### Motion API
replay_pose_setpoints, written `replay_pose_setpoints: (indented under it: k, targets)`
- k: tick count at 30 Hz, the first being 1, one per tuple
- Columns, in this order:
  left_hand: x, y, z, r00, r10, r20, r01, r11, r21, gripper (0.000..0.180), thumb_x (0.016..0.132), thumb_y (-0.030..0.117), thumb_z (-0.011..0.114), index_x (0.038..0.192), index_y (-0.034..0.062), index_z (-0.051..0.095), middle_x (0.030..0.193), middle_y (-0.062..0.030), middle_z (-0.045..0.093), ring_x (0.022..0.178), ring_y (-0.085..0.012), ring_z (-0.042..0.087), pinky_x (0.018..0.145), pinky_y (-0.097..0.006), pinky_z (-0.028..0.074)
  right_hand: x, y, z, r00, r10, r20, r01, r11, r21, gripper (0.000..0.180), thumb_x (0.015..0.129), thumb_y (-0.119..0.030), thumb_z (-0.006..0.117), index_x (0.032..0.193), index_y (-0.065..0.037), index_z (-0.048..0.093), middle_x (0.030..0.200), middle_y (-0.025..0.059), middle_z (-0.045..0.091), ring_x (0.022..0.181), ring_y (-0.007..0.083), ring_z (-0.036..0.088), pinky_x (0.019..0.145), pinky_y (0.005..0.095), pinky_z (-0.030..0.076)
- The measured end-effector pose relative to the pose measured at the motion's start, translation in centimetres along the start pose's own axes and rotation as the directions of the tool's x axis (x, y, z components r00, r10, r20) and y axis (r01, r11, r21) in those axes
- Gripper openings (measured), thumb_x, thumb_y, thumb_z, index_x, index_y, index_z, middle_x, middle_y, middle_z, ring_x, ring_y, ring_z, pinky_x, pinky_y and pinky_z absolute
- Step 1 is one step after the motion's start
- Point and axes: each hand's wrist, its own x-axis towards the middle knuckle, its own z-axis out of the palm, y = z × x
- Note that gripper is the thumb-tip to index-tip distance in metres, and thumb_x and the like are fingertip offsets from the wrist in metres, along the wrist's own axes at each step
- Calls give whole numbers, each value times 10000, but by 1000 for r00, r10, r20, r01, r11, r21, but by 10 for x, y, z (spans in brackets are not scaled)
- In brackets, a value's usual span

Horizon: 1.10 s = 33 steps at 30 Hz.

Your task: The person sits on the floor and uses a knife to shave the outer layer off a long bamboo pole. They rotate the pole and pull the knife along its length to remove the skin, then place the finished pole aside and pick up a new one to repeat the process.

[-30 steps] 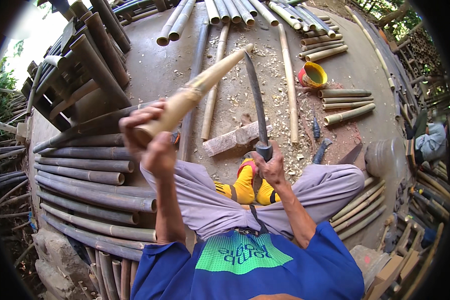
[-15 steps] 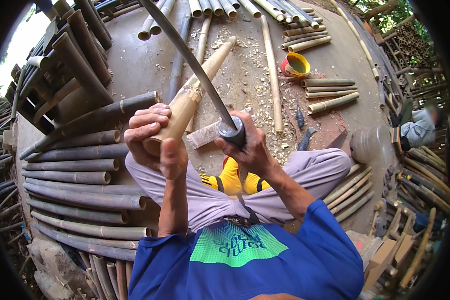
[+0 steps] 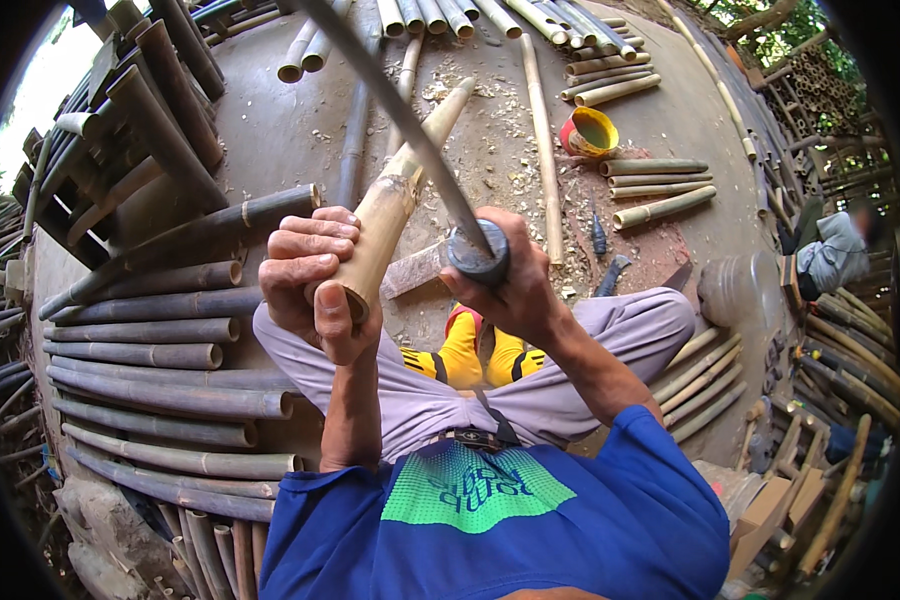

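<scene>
My left hand (image 3: 320, 275) is wrapped round the near, open end of a pale bamboo tube (image 3: 385, 215). The tube points away from me and tapers to a cut tip, with a node ring partway along. In my right hand (image 3: 518, 285) is the dark round handle of a long-bladed knife (image 3: 425, 150). Its blade slants up and to the left, passing across the bamboo in the picture; whether it touches cannot be made out. A wooden block (image 3: 415, 270) lies on the ground beyond my hands, partly hidden by the bamboo and the right hand.
Dark bamboo poles (image 3: 170, 400) are stacked at my left. Cut pale tubes (image 3: 660, 180) and a red-and-yellow bucket (image 3: 588, 132) stand ahead right. A dark-handled blade (image 3: 613, 275) lies by my right knee, near a plastic jug (image 3: 735, 290). Another person (image 3: 835, 255) sits far right.
Both hands have shifted slightly right. The bamboo has turned a little more upright, and the knife has moved right and closer to the camera.
</scene>
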Motion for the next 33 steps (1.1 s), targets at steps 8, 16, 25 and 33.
replay_pose_setpoints:
  k: [8,16,25,33]
  targets:
    - [1,-5,-4,999,-1,35,2,999,-36,222,819,239,533,848,21,504,775,-121,531,737,-226,533,691,-390,472,-3,4,-4,976,200,90,-201,980,-3,447,833,-244,694,1135,-7,466,733,84,596,646,115,580,594,276,490]
    - [-12,-4,0,992,-23,120,26,999,-24,212,841,231,532,835,19,516,770,-122,544,738,-227,531,692,-396,463,3,30,2,932,300,204,-272,950,-155,476,822,-310,688,1026,37,434,729,216,605,669,353,658,521,428,504]
    - [-18,-3,2,989,-25,147,32,999,-42,167,836,189,528,840,22,522,780,-127,546,750,-230,535,694,-404,461,-16,22,5,993,118,26,-114,986,-124,438,830,-257,679,1055,24,431,756,221,598,682,336,656,556,399,513]
    - [-24,-7,2,992,-11,124,10,1000,8,163,835,194,504,842,31,514,788,-125,556,747,-226,540,700,-404,465,-14,2,-2,985,171,-34,-169,984,56,434,808,-251,709,1038,8,448,699,171,569,643,290,648,547,396,510]
